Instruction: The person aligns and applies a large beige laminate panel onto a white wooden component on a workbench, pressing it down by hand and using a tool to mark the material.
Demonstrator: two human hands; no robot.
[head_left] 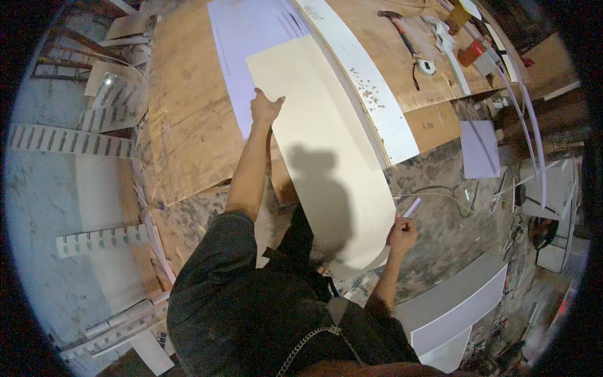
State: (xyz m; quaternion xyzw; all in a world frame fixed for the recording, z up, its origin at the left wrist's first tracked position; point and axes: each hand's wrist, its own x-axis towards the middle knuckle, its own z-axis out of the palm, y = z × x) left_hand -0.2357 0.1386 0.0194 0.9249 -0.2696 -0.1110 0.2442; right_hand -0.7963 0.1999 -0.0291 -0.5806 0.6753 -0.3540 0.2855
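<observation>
A long cream-coloured board (333,113) slants from the worktable toward my body, and my shadow falls across it. My left hand (266,110) grips its left edge, thumb over the top face; the other fingers are partly hidden. At the near right corner, my right hand (404,234) is closed on the board's edge. A short lavender strip (412,207) shows just beyond that hand; whether it touches the fingers I cannot tell. Under the board's far end lies a lavender sheet (232,56) with dark streaks. Along the board's right side runs a white panel (370,81) with small brown bits on it.
On the wooden worktable (182,94) lie a hammer (399,31), a tape measure (426,67) and a red box (471,53). Lavender offcuts (480,149) and grey panels (458,308) rest on the dusty floor at right. Printed white strips (69,139) lie at left.
</observation>
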